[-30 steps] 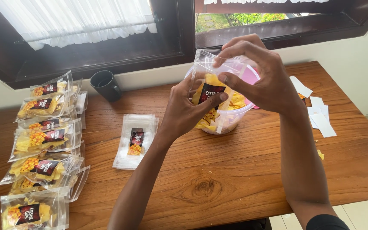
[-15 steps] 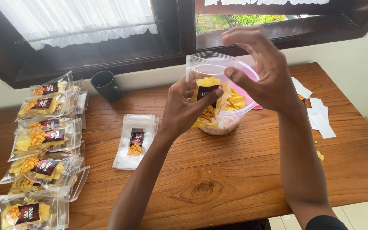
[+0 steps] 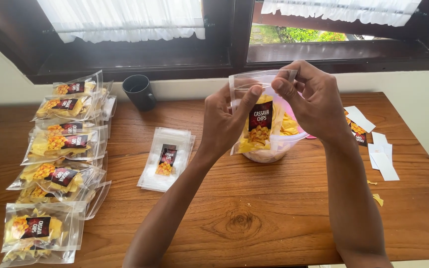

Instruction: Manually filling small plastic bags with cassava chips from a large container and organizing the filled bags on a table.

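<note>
The clear zip pouch [image 3: 259, 116], part-filled with yellow chips and bearing a dark label, was held upright above the far middle of the wooden table [image 3: 254, 208], just in front of a clear tub [image 3: 274, 149] of the same chips. The left hand [image 3: 227, 121] gripped the pouch's left side, thumb across the front and reaching up to the top strip. The right hand [image 3: 314, 101] pinched the top edge at its right end between thumb and forefinger, the other fingers curled. Both hands were closed on the pouch. Whether the zip strip was already pressed together along its whole length could not be told; judging by the grip, the pouch looked filled and its closing was in hand rather than finished.

Along the left edge of the table lay a row of filled pouches [image 3: 60, 144], overlapping one another from the far end to the near left corner, so a good share of the packing appeared done. Between that row and the tub lay a small stack of empty labelled pouches [image 3: 167, 159], flat and unfilled, and the tub held more chips, so more remained to do. A dark mug [image 3: 139, 92] stood at the far edge near the window. Loose white paper slips [image 3: 381, 156] lay scattered near the right edge.
</note>
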